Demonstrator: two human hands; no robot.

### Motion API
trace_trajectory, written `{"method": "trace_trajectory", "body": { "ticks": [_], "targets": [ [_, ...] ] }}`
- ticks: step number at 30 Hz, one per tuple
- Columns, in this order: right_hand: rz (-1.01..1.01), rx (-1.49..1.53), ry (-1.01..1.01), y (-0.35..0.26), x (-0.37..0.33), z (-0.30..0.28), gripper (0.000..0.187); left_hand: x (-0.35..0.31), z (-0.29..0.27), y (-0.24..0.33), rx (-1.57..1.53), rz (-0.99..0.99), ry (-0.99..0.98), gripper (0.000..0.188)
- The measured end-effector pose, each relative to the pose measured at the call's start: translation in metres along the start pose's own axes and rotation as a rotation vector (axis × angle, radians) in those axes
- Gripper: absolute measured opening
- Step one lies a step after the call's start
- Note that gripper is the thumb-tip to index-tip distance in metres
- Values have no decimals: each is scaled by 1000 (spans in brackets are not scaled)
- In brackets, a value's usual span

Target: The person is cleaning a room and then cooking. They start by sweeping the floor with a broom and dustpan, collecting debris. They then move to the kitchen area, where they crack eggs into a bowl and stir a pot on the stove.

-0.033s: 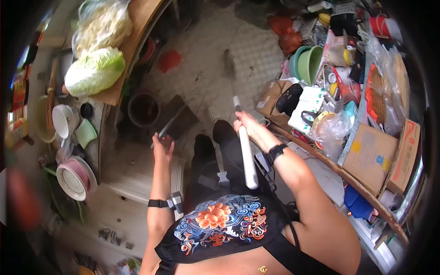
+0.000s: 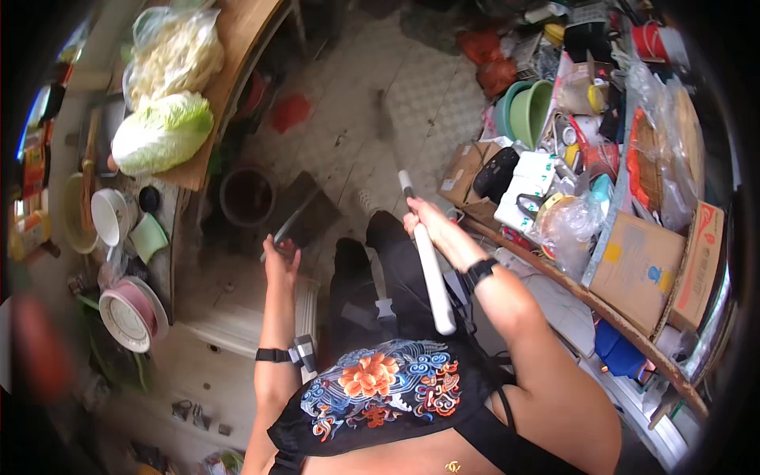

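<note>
My right hand (image 2: 427, 218) grips a long white-handled broom (image 2: 434, 277) near the middle of its handle. The thick white end slants back toward my lap, while the other end reaches ahead over the floor, where a blurred dark shape may be the broom's head. In my left hand (image 2: 281, 257) is the thin grey handle of a dustpan (image 2: 323, 212); the fingers are curled around it. The dark square pan lies low over the floor, just left of my feet. Its exact contact with the floor cannot be made out.
A round bucket (image 2: 248, 194) stands left of the dustpan, and a red thing (image 2: 290, 113) lies beyond. At left, a wooden board (image 2: 241, 32) bears a napa cabbage (image 2: 162, 133). Cluttered shelving with a wooden edge (image 2: 554, 265), boxes and green basins (image 2: 531, 113) lines my right.
The white broom handle has shifted slightly, its near end a little lower and to the right. The blurred dark shape ahead sits slightly farther left. Both hands keep their grip.
</note>
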State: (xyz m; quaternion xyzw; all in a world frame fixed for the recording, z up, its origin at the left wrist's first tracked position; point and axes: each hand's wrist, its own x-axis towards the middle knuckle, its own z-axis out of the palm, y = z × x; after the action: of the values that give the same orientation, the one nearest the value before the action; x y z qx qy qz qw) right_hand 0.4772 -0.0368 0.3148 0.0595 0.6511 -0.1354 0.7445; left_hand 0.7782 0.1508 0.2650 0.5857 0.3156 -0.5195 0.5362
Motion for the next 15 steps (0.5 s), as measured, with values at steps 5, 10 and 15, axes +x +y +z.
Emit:
{"method": "trace_trajectory", "body": {
  "ticks": [5, 10, 15],
  "targets": [
    [-113, 67, -106, -46, -5, 4, 10, 10, 6, 2, 17, 30, 35, 40],
    [-449, -63, 162, -182, 97, -24, 14, -12, 0, -8, -30, 22, 147, 36],
    [-316, -195, 182, -276, 159, -45, 14, -21, -40, -31, -125, 29, 189, 36]
  ]
}}
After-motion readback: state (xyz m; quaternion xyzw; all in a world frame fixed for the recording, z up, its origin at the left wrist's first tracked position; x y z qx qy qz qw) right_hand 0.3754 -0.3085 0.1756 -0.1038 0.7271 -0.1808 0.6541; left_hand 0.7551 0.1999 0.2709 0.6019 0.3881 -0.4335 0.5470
